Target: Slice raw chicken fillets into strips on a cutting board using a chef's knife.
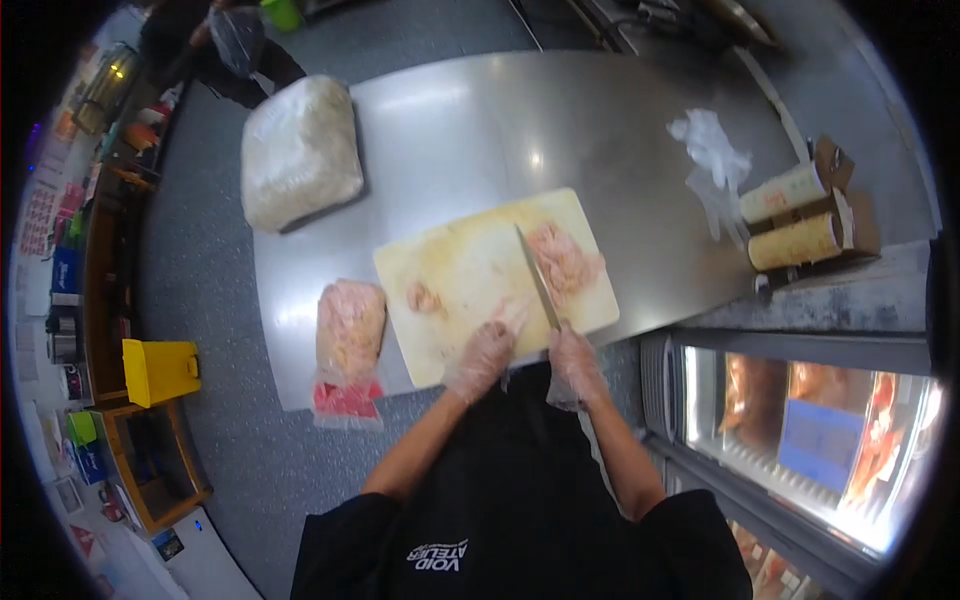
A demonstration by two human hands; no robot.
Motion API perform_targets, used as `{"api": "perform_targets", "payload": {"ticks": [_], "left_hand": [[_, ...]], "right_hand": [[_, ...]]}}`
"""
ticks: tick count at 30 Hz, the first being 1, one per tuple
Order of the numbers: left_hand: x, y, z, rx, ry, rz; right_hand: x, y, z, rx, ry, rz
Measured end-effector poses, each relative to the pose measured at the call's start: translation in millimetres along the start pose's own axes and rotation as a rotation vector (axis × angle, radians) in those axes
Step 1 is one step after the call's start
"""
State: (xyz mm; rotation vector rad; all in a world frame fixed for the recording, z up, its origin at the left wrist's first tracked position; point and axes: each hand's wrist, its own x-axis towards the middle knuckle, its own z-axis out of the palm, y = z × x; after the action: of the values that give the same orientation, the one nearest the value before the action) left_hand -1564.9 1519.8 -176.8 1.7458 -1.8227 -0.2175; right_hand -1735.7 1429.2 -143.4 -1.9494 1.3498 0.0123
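Note:
In a clear plastic glove, my left hand (pixel 483 357) is closed on a pale piece of raw meat (pixel 511 316) at the near side of a worn cutting board (pixel 450 268). My right hand (pixel 574 366), gloved the same way, grips a knife (pixel 540 278) by its handle. The blade points away from me across the board. Right of the blade lies a pile of raw chicken-like pieces (pixel 566 262). A small scrap of meat (pixel 423 297) sits on the board's left part. Beside the board rests a clear bag of raw meat (pixel 350 335).
A large plastic-wrapped pale bundle (pixel 302 153) stands at the steel table's (pixel 440 130) far left. Crumpled clear gloves (pixel 712 150) and two rolls (pixel 795 243) in boxes are at the right. A lit display case (pixel 800 430) borders the near right. Another person (pixel 225 50) stands far left.

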Motion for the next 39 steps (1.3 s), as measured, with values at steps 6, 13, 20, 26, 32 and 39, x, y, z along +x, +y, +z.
{"api": "perform_targets", "payload": {"ticks": [6, 13, 20, 26, 32, 39], "left_hand": [[-20, 7, 0, -0.188, 0.068, -0.105], [-21, 8, 2, -0.124, 0.038, -0.117], [-20, 1, 10, -0.053, -0.047, -0.164], [-23, -6, 36, 0.086, -0.221, -0.261], [-22, -5, 43, -0.217, -0.025, -0.276], [-15, -7, 28, -0.115, -0.112, -0.332]], "right_hand": [[-18, 7, 17, -0.158, -0.087, 0.016], [-25, -15, 9, -0.151, -0.107, 0.013], [-26, -17, 18, -0.170, -0.084, -0.057], [28, -40, 33, 0.032, -0.088, -0.138], [130, -99, 34, -0.102, 0.068, -0.305], [-7, -19, 17, -0.090, -0.088, -0.152]]}}
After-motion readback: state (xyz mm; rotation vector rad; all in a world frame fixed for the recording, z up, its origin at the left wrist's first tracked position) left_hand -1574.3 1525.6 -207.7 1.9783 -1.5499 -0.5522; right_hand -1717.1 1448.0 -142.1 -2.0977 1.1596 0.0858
